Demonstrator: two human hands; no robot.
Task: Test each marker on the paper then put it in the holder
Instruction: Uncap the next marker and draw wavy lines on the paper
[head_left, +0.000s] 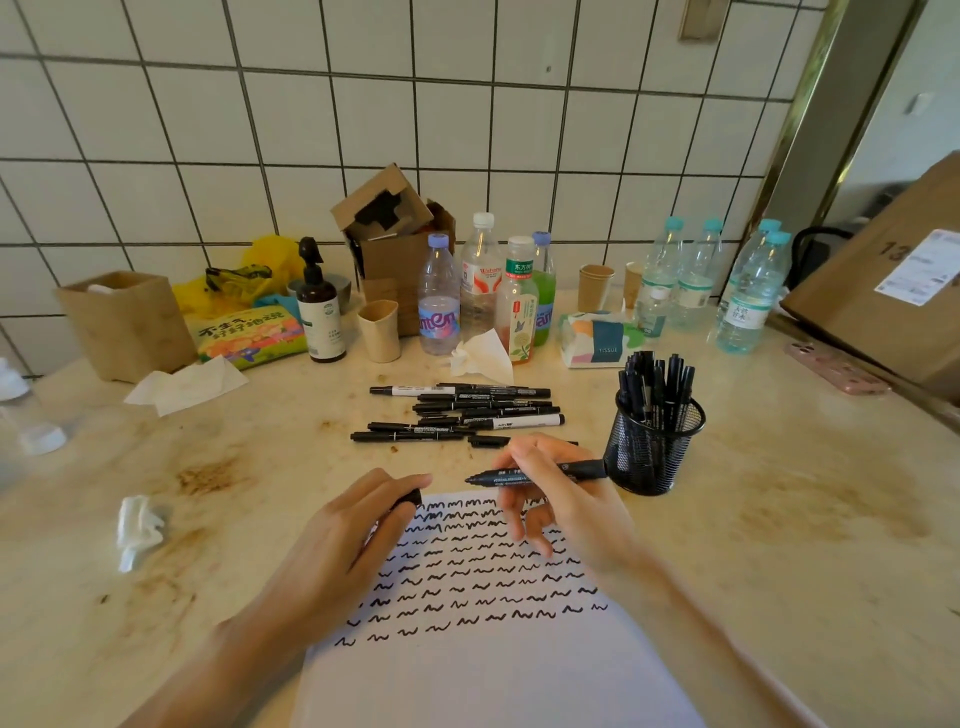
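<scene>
The fingers (511, 457) of the right hand (566, 499) pinch a black marker (535, 474) near mid-barrel, its uncapped tip pointing toward nine o'clock above the top edge of the paper (483, 665); the left hand (337, 545) curls its fingers round a small dark piece, most likely the cap (410, 500), resting on the sheet's top left corner. The marker looks light, stiff and smooth-skinned, so a pinch close to the tip should steer it best for a scribble, while a grip further back would suit dropping it upright. The paper is thin and would slide if not pinned; rows of black squiggles already fill its upper half. At one o'clock from the right hand, just beside the marker's tail, stands the mesh holder (652, 452), already packed with markers and probably easy to tip. At twelve o'clock lies the pile of untested markers (462, 410). The pale, stained tabletop (779, 493) carries bottles (483, 280), paper cups and tissues against a white tiled wall (363, 104).
</scene>
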